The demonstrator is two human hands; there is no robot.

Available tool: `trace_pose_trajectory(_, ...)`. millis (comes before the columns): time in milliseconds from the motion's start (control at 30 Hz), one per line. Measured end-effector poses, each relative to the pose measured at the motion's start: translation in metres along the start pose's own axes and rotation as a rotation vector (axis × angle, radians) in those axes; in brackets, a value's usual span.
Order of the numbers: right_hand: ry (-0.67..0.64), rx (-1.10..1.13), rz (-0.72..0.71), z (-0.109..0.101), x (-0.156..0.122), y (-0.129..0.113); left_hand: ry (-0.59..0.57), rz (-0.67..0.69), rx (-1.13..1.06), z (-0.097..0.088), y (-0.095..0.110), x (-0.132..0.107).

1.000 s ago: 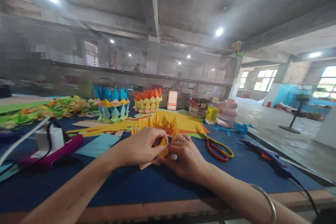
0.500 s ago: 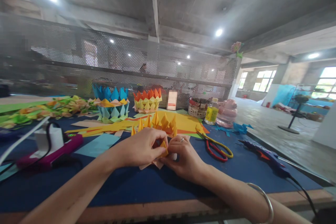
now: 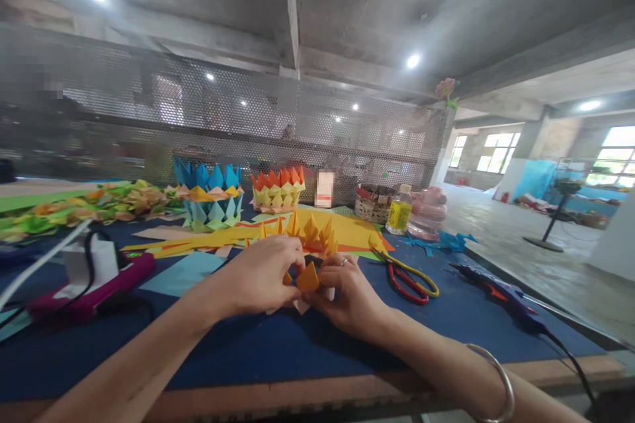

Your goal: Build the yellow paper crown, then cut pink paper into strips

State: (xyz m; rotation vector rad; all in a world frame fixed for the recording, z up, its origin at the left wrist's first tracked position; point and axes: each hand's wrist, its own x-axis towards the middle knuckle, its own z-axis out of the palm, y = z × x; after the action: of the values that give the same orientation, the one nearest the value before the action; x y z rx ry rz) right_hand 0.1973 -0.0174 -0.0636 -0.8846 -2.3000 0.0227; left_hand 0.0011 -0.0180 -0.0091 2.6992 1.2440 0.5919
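Note:
Between my hands stands a ring of folded yellow paper points point(image 3: 311, 228), like a paper crown, with pale peach paper at its foot. One orange-yellow folded point point(image 3: 308, 277) faces me on its near side. My left hand point(image 3: 270, 271) is closed with bent fingers on the ring's left side, its thumb by that point. My right hand point(image 3: 350, 294) grips the ring's right side, fingers curled and thumb low. My fingers hide much of the ring's lower part. Behind it are a blue paper crown point(image 3: 208, 178) and an orange-and-yellow paper crown point(image 3: 278, 197).
Red-and-yellow-handled scissors point(image 3: 409, 281) and a dark glue gun point(image 3: 499, 294) lie to the right. A magenta power strip point(image 3: 99, 294) is at left. Loose folded pieces point(image 3: 124, 201), a yellow-labelled bottle point(image 3: 399, 211), a pink container point(image 3: 427, 213) and a basket point(image 3: 372, 203) stand behind.
My left fingers have loosened from the near orange-yellow point and shifted slightly left, so more of it shows. My right hand keeps almost the same place.

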Motion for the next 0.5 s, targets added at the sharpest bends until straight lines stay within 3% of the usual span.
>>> trace_pose_trajectory(500, -0.024, 0.002, 0.004, -0.0006, 0.0000, 0.0000, -0.018, 0.097, 0.066, 0.0038, 0.0007, 0.0015)
